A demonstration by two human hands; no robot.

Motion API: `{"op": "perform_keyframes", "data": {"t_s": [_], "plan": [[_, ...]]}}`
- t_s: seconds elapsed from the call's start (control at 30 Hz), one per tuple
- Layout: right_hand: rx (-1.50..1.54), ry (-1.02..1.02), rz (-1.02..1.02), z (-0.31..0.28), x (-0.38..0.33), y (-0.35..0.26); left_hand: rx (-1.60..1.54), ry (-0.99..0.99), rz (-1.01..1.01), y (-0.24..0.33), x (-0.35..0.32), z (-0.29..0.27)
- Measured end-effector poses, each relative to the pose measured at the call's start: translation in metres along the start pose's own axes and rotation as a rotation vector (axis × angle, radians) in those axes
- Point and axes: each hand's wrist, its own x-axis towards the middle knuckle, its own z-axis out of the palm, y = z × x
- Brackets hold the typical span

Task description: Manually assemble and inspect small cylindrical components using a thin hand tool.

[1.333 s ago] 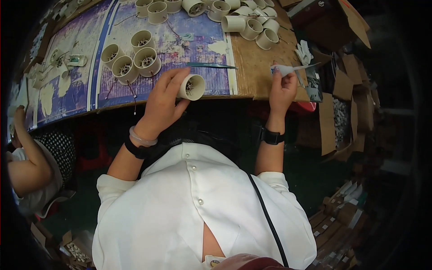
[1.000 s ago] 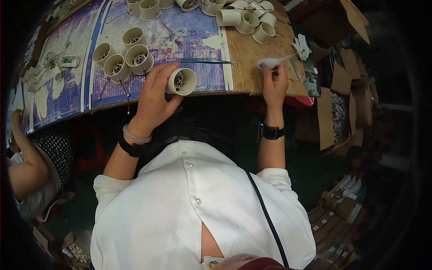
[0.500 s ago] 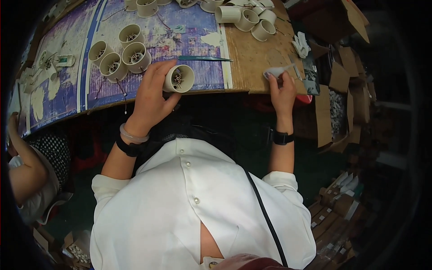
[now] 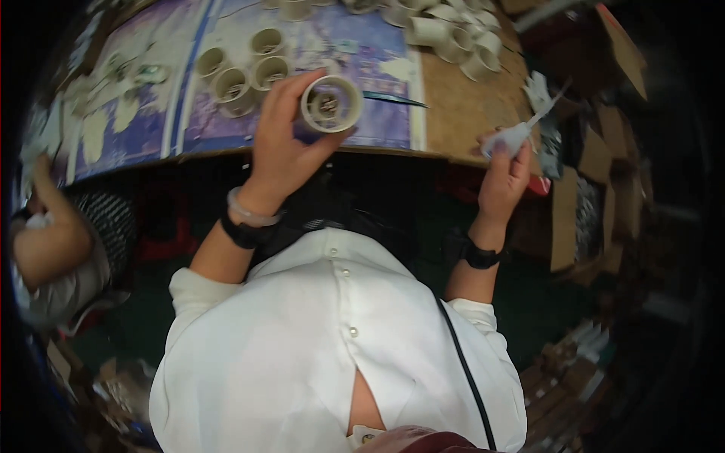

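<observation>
My left hand is wrapped round the side of a cream cylindrical cup, held over the table's front edge with its open mouth facing me. A small metal and dark part shows inside the cup. Over to the right, the fingers of my right hand grip a translucent white squeeze bottle. Its long thin nozzle points up and to the right, away from the cup. Teal tweezers lie on the table just beyond the held cup.
Several similar cups stand to the left of my left hand. More cups are heaped at the back right of the worn table. Open cartons stand at the right. Another person's arm is at the far left.
The squeeze bottle has been raised, its nozzle swinging upward. My left hand still holds the cup, now facing more toward me. The whole view has shifted, with some blur.
</observation>
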Motion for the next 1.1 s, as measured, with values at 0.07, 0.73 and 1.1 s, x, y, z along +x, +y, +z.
{"op": "perform_keyframes", "data": {"t_s": [0.07, 0.73, 1.1], "plan": [[0.121, -0.085, -0.009, 0.018, -0.001, -0.007, -0.092, 0.028, -0.081, 0.001, 0.002, 0.001], [0.693, -0.003, 0.342, 0.074, -0.033, 0.013, -0.507, 0.095, -0.451, -0.01, -0.017, 0.005], [0.351, 0.033, 0.188, 0.08, -0.036, -0.006, -0.465, 0.07, -0.429, -0.006, -0.019, 0.001]]}}
